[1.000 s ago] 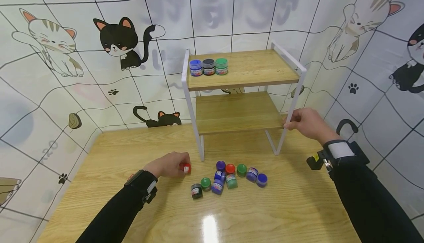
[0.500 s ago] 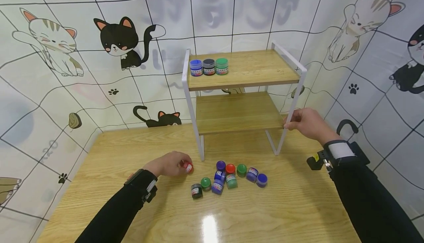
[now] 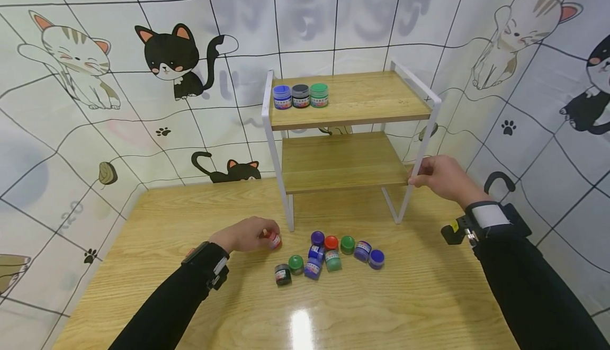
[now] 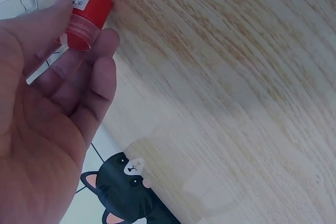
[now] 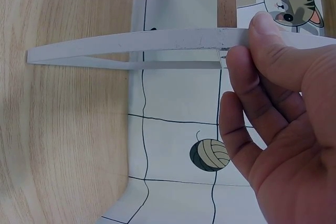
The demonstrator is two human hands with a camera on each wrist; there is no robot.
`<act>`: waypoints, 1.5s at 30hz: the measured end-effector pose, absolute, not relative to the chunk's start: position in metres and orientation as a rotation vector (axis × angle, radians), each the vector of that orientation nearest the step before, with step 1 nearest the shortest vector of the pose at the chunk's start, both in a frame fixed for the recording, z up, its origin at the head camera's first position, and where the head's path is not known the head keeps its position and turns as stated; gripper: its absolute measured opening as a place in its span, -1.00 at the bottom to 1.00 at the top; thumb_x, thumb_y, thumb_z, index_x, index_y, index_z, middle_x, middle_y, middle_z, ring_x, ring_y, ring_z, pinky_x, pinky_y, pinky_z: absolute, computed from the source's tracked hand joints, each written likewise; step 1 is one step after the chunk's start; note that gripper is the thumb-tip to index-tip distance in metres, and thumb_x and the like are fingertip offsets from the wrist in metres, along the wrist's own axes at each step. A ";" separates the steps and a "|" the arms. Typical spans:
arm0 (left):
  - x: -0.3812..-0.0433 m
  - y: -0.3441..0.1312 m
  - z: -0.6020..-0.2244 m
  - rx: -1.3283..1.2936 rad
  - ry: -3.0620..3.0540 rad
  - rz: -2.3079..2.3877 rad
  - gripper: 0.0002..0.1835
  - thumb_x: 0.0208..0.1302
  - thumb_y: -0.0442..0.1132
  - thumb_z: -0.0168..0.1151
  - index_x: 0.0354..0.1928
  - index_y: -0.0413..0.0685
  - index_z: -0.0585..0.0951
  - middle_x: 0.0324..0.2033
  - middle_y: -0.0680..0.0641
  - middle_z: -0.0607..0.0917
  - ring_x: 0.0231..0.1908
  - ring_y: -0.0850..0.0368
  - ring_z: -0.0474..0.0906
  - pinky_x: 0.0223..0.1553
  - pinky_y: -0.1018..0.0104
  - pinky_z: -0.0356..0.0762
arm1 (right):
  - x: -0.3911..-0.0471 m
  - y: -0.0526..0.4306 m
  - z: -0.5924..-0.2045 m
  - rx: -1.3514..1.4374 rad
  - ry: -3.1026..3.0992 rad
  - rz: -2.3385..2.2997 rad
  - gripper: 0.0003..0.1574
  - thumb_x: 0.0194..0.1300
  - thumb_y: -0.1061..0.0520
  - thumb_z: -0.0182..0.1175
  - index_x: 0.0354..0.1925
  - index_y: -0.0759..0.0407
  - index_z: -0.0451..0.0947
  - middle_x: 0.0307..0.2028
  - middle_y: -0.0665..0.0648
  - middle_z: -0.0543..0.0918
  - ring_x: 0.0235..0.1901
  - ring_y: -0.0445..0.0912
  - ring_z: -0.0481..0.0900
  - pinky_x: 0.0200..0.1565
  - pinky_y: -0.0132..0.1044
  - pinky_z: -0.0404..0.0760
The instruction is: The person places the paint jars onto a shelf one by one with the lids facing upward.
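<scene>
My left hand point(image 3: 247, 234) pinches a small red paint jar point(image 4: 100, 6) between thumb and fingers, low over the table left of the shelf rack. In the left wrist view the jar is tilted and its label shows. My right hand point(image 3: 444, 181) grips the white metal side frame point(image 5: 173, 40) of a two-tier shelf rack point(image 3: 350, 119), near the right end of the lower shelf. Its thumb and index finger pinch the bar in the right wrist view. On the top shelf, a blue jar point(image 3: 282, 97), a black jar point(image 3: 301, 97) and a green jar point(image 3: 319, 96) stand in a row at the left.
Several more jars lie or stand clustered on the wooden table point(image 3: 381, 307) in front of the rack, among them a black jar point(image 3: 283, 275), a green-lidded jar point(image 3: 296, 265) and a red-lidded jar point(image 3: 331, 243). A cat-print curtain point(image 3: 181, 143) surrounds the back and sides.
The left hand has shifted slightly to the right and away from me with the red jar, which has turned in its fingers. The right hand stays on the rack frame.
</scene>
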State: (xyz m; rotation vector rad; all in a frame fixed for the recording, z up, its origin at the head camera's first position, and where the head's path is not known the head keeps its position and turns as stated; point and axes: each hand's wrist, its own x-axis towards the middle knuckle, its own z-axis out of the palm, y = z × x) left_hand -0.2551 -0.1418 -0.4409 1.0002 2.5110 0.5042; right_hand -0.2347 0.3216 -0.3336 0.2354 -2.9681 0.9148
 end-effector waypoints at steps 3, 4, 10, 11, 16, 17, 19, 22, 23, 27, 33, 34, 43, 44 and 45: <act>-0.255 -0.141 -0.440 0.996 2.503 0.511 -0.71 0.32 -0.20 0.19 0.07 -0.02 0.55 -0.15 0.07 0.60 -0.15 0.12 0.46 0.03 0.08 0.47 | -0.235 0.321 -0.333 0.221 -2.984 0.913 -0.79 0.24 0.13 0.28 -0.21 0.25 0.64 -0.34 0.18 0.68 -0.24 0.11 0.56 -0.18 0.04 0.50; -0.255 -0.141 -0.440 0.993 2.501 0.512 -0.70 0.32 -0.20 0.20 0.08 -0.03 0.56 -0.13 0.06 0.60 -0.14 0.11 0.46 0.04 0.08 0.47 | -0.235 0.321 -0.333 0.219 -2.986 0.915 -0.78 0.24 0.12 0.28 -0.21 0.25 0.64 -0.34 0.18 0.68 -0.23 0.11 0.56 -0.18 0.04 0.49; -0.254 -0.140 -0.439 0.968 2.507 0.495 -0.67 0.30 -0.20 0.21 0.10 -0.01 0.57 -0.05 0.04 0.61 -0.09 0.13 0.47 0.10 0.08 0.45 | -0.235 0.321 -0.333 0.217 -2.985 0.931 -0.78 0.24 0.13 0.28 -0.20 0.26 0.64 -0.34 0.19 0.68 -0.21 0.14 0.57 -0.16 0.06 0.49; -0.254 -0.140 -0.439 0.964 2.509 0.492 -0.67 0.30 -0.20 0.22 0.09 0.00 0.57 -0.04 0.04 0.61 -0.08 0.13 0.47 0.10 0.08 0.45 | -0.235 0.321 -0.333 0.219 -2.982 0.935 -0.78 0.24 0.13 0.28 -0.20 0.26 0.64 -0.34 0.19 0.68 -0.21 0.14 0.57 -0.16 0.06 0.49; -0.253 -0.138 -0.437 0.958 2.503 0.470 -0.67 0.29 -0.20 0.23 0.10 0.00 0.58 -0.04 0.04 0.62 -0.09 0.13 0.47 0.11 0.08 0.44 | -0.234 0.321 -0.333 0.229 -2.973 0.935 -0.80 0.25 0.15 0.27 -0.21 0.27 0.64 -0.35 0.19 0.68 -0.23 0.13 0.58 -0.16 0.07 0.50; -0.253 -0.137 -0.436 0.957 2.500 0.466 -0.67 0.29 -0.20 0.22 0.10 0.00 0.58 -0.04 0.03 0.62 -0.09 0.12 0.47 0.11 0.07 0.44 | -0.234 0.322 -0.333 0.231 -2.972 0.934 -0.81 0.25 0.15 0.27 -0.21 0.27 0.64 -0.35 0.19 0.68 -0.23 0.14 0.58 -0.16 0.07 0.50; -0.253 -0.135 -0.434 0.953 2.496 0.456 -0.67 0.30 -0.19 0.22 0.10 0.00 0.58 -0.04 0.03 0.62 -0.10 0.11 0.46 0.11 0.07 0.43 | -0.234 0.322 -0.333 0.234 -2.970 0.929 -0.81 0.25 0.16 0.27 -0.22 0.27 0.64 -0.36 0.19 0.68 -0.23 0.14 0.58 -0.16 0.08 0.50; -0.253 -0.133 -0.432 0.954 2.496 0.428 -0.66 0.31 -0.19 0.21 0.11 0.02 0.58 -0.02 0.03 0.61 -0.09 0.12 0.46 0.12 0.08 0.43 | -0.234 0.322 -0.332 0.232 -2.972 0.921 -0.81 0.25 0.15 0.27 -0.22 0.26 0.64 -0.36 0.18 0.68 -0.23 0.14 0.58 -0.17 0.07 0.50; -0.253 -0.133 -0.431 0.952 2.498 0.420 -0.66 0.30 -0.19 0.21 0.11 0.02 0.58 -0.02 0.03 0.61 -0.08 0.12 0.46 0.13 0.08 0.42 | -0.234 0.321 -0.332 0.229 -2.974 0.921 -0.80 0.25 0.15 0.27 -0.21 0.26 0.64 -0.36 0.18 0.68 -0.23 0.14 0.58 -0.16 0.08 0.50; -0.252 -0.131 -0.426 0.963 2.502 0.397 -0.66 0.29 -0.20 0.22 0.11 0.01 0.58 -0.02 0.03 0.62 -0.08 0.13 0.46 0.13 0.09 0.43 | -0.235 0.320 -0.332 0.209 -2.983 0.929 -0.77 0.25 0.12 0.27 -0.19 0.26 0.63 -0.32 0.20 0.68 -0.20 0.14 0.57 -0.13 0.11 0.49; -0.251 -0.126 -0.421 0.981 2.489 0.381 -0.65 0.29 -0.20 0.23 0.12 0.01 0.58 -0.04 0.04 0.62 -0.08 0.13 0.47 0.12 0.11 0.44 | -0.236 0.320 -0.333 0.217 -2.980 0.926 -0.77 0.25 0.13 0.28 -0.19 0.26 0.63 -0.32 0.20 0.68 -0.21 0.13 0.57 -0.13 0.11 0.50; -0.251 -0.124 -0.420 0.986 2.486 0.377 -0.65 0.29 -0.19 0.23 0.12 0.00 0.58 -0.05 0.04 0.62 -0.09 0.12 0.47 0.12 0.11 0.44 | -0.236 0.321 -0.333 0.220 -2.978 0.923 -0.78 0.25 0.13 0.28 -0.19 0.26 0.63 -0.33 0.20 0.68 -0.21 0.13 0.57 -0.14 0.10 0.50; -0.249 -0.116 -0.415 1.039 2.473 0.319 -0.64 0.29 -0.17 0.23 0.13 0.03 0.57 -0.04 0.06 0.61 -0.11 0.15 0.46 0.10 0.14 0.45 | -0.235 0.321 -0.334 0.231 -2.973 0.935 -0.79 0.24 0.15 0.27 -0.20 0.27 0.63 -0.33 0.20 0.69 -0.22 0.12 0.59 -0.13 0.13 0.51; -0.248 -0.115 -0.413 1.044 2.470 0.318 -0.63 0.29 -0.17 0.23 0.13 0.02 0.57 -0.03 0.06 0.61 -0.11 0.14 0.46 0.10 0.14 0.44 | -0.235 0.321 -0.334 0.231 -2.973 0.936 -0.79 0.25 0.15 0.27 -0.20 0.28 0.63 -0.33 0.21 0.69 -0.22 0.12 0.59 -0.13 0.13 0.51; -0.248 -0.113 -0.412 1.048 2.466 0.317 -0.63 0.29 -0.17 0.23 0.14 0.01 0.57 -0.03 0.05 0.61 -0.10 0.14 0.46 0.11 0.13 0.44 | -0.235 0.321 -0.334 0.230 -2.973 0.937 -0.79 0.25 0.15 0.27 -0.19 0.28 0.63 -0.33 0.21 0.69 -0.22 0.12 0.59 -0.13 0.12 0.51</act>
